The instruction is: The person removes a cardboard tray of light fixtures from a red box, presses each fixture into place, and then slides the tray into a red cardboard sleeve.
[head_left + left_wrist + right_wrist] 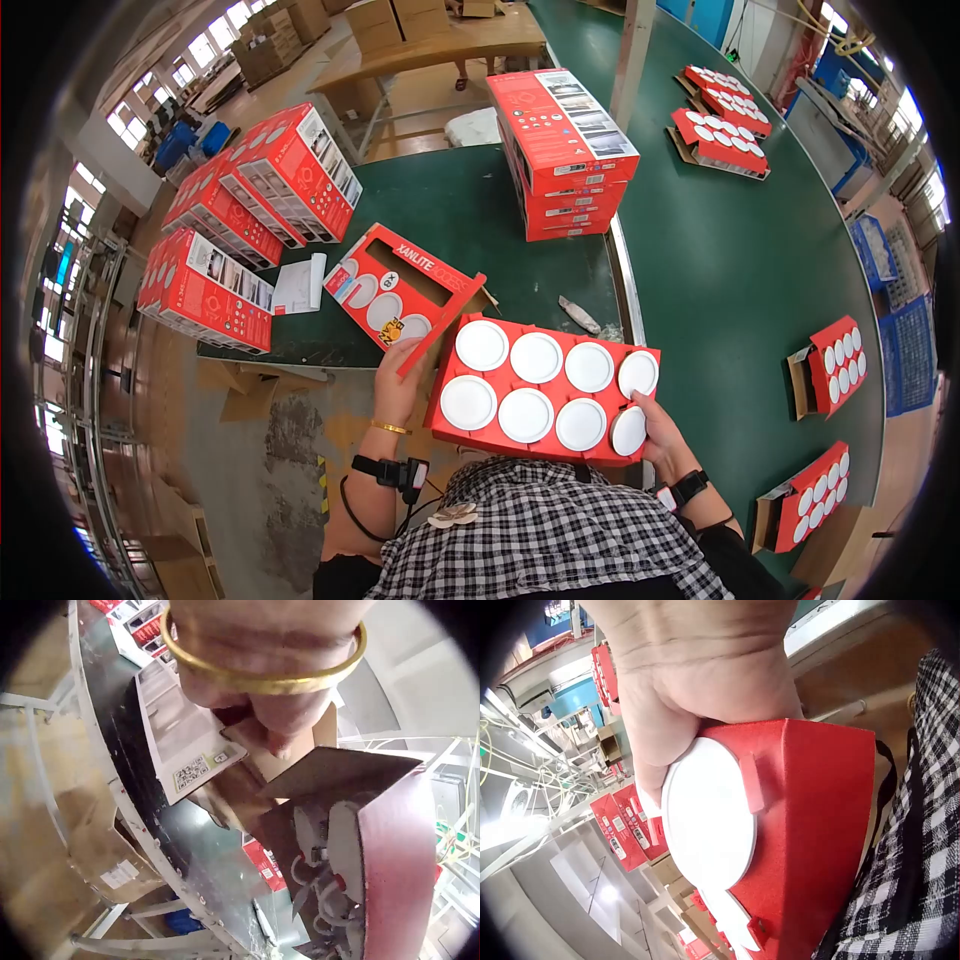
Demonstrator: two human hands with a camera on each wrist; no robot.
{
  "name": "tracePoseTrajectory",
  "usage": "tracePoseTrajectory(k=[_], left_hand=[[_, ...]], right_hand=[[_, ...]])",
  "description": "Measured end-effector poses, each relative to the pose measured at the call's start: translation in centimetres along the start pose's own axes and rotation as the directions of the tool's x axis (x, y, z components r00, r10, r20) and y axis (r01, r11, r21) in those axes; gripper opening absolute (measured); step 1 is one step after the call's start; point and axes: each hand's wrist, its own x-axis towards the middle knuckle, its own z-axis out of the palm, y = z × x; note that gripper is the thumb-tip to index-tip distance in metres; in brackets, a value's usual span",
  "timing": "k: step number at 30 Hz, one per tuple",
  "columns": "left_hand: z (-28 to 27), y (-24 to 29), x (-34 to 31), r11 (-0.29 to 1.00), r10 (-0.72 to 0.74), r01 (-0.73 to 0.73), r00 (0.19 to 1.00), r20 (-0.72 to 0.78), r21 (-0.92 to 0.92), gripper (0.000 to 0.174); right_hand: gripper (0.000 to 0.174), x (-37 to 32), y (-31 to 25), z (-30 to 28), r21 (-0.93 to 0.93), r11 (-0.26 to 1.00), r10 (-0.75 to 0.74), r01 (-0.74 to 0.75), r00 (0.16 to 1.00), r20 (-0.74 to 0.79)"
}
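My left hand [398, 385] grips the near edge of a red printed carton [425, 258] with cut-out windows, which lies tilted over the bench. Part of its printed side, with a QR code, shows as a white panel [199, 765] in the left wrist view. My right hand [662, 436] holds the right end of a red cardboard tray [545, 398] set with two rows of white round lights [535, 357]. Its thumb lies by the end light [709, 814], which sits tilted. From the left wrist, the tray's open underside [322, 862] shows clips and fittings inside.
Filled red cartons [295, 165] stand at the bench's left, beside a white leaflet [299, 285]. More cartons are stacked [560, 135] at the back. A utility knife [579, 315] lies on the green bench. Several filled trays [718, 143] rest along the green belt [720, 270] at right.
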Motion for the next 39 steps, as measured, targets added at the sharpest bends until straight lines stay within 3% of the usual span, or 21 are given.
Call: tracePoseTrajectory(k=[6,17,24,34,37,39], left_hand=[[-0.9,0.7,-0.8,0.999,0.025,-0.025,1.000,0.011,-0.033,0.025],[-0.6,3.2,-1.6,0.999,0.040,-0.040,0.997,0.071,0.009,0.028],[-1.2,4.4,-2.1,1.000,-0.015,0.015,0.975,0.223,0.000,0.032],[1.1,5.2,-2.8,0.996,0.053,-0.068,0.975,0.216,0.059,0.034],[1.5,4.3,-2.7,1.000,0.000,-0.007,0.971,0.238,0.030,0.033],[2.3,3.2,-2.8,0.992,-0.042,0.063,0.982,0.184,-0.107,0.032]], right_hand=[[0.047,0.3,-0.1,0.6,0.011,1.000,0.021,-0.020,0.999,-0.034],[0.042,-1.2,0.2,2.5,0.033,0.995,-0.091,0.098,0.984,-0.153],[0.039,-2.3,0.5,3.8,-0.003,0.990,-0.138,0.138,0.982,-0.127],[0.049,-1.7,-0.3,4.6,-0.025,0.983,-0.184,0.183,0.980,-0.075],[0.050,-1.1,-0.7,4.2,-0.087,0.982,-0.176,0.168,0.979,-0.099],[0.050,-0.9,-1.1,3.6,-0.114,0.979,-0.178,0.167,0.980,-0.093]])
